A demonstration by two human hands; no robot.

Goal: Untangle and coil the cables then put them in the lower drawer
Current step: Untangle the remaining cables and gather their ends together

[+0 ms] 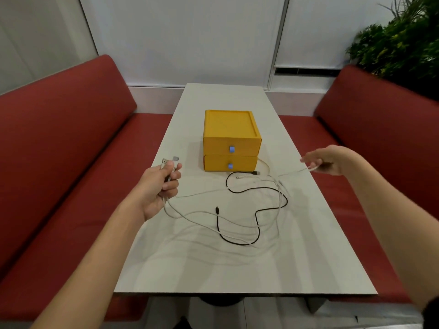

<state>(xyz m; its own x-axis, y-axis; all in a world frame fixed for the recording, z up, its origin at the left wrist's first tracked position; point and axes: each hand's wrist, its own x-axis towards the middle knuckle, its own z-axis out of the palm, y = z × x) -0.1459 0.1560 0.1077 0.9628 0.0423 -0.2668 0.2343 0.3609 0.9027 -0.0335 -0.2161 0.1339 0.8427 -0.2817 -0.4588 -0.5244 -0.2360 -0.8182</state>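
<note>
A yellow two-drawer box (231, 129) stands mid-table, both drawers shut; the lower drawer (230, 163) has a small blue pull. White cables (197, 213) and a black cable (256, 217) lie tangled on the table in front of it. My left hand (159, 186) is left of the box, closed around the plug ends of the white cables, two plugs sticking up above the fingers. My right hand (327, 160) is out past the table's right edge, pinching a white cable stretched taut from the tangle.
The narrow white table (213, 269) runs away from me between two red benches (59, 162). A green plant (403, 43) stands behind the right bench. A white wall closes the far end.
</note>
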